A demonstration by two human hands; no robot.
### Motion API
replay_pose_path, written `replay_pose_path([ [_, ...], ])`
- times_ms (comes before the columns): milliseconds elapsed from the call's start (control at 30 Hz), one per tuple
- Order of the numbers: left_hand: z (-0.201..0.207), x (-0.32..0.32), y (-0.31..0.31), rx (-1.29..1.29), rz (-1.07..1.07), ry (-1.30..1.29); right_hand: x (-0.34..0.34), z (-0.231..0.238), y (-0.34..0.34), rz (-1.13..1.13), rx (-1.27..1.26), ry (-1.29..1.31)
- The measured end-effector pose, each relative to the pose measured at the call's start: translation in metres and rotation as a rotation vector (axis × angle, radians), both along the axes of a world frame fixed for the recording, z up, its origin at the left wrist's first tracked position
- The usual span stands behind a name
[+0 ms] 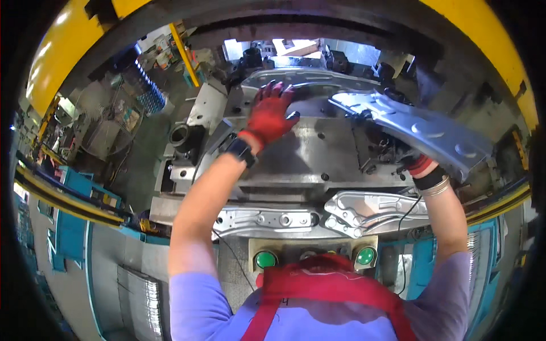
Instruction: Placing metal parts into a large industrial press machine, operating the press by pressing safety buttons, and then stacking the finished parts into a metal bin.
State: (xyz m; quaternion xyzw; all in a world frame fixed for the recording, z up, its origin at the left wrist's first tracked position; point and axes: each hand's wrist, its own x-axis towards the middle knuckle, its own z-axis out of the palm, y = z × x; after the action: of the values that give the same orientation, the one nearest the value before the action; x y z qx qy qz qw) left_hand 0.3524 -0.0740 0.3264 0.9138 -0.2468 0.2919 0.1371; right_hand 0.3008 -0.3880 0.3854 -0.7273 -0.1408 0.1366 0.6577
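My left hand (pixel 271 115), in a red glove with dark fingertips, is open over the left part of the steel press die (pixel 310 153). Its fingers spread toward a curved stamped metal part (pixel 310 75) at the back of the die. On the right, a long silvery stamped metal panel (pixel 418 126) is held up at a tilt above the die. My right hand (pixel 422 165), also red-gloved, grips this panel from below near its near edge; the panel covers most of the fingers.
Two stamped parts, a left one (pixel 267 220) and a right one (pixel 372 211), lie along the front ledge. Below is a control box with green buttons (pixel 265 260). A dark cylindrical post (pixel 185 137) stands at the die's left. Yellow press frame (pixel 65 54) surrounds the work area.
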Motion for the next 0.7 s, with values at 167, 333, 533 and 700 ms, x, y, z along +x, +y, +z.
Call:
replay_pose_path([
  [167,0.008,0.093,-0.032,0.224,0.138,0.252,-0.021,-0.054,0.001,-0.118,0.069,-0.058],
  [333,0.014,0.144,-0.065,0.139,0.074,0.393,-0.07,-0.106,-0.005,-0.156,0.211,-0.029],
  [533,0.015,0.145,-0.053,0.073,0.075,0.303,-0.096,-0.117,-0.015,0.0,0.163,-0.145],
  [700,0.017,0.16,-0.056,0.046,0.056,0.419,-0.141,-0.141,-0.082,-0.082,0.059,0.273],
])
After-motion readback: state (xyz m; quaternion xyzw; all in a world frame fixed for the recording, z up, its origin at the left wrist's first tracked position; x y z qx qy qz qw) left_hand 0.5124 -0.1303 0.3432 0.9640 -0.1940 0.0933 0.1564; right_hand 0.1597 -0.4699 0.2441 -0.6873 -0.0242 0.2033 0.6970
